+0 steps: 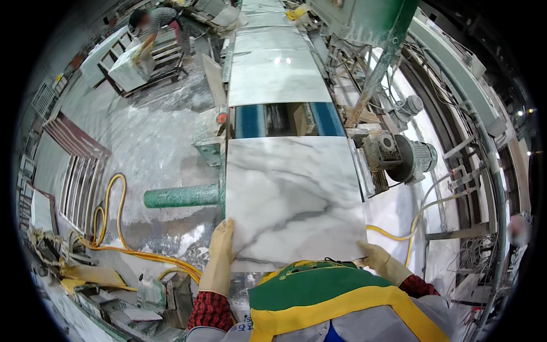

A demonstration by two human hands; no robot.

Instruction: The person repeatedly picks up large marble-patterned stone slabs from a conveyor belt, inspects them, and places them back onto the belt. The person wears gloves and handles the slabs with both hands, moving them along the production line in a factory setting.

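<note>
A white marble slab with grey veins lies flat in front of me, its far part on a conveyor. My left hand, in a cream rubber glove, grips the slab's left edge near the close corner. At the right edge, my right hand, gloved the same way, holds the near right corner. The fingers of both hands are partly hidden by the slab. Beyond a gap showing blue belts, a second marble slab rests on the same conveyor.
An electric motor juts out on the conveyor's right. On its left are a green pipe and a yellow hose. Broken stone pieces lie at lower left. Another person works by a stone block.
</note>
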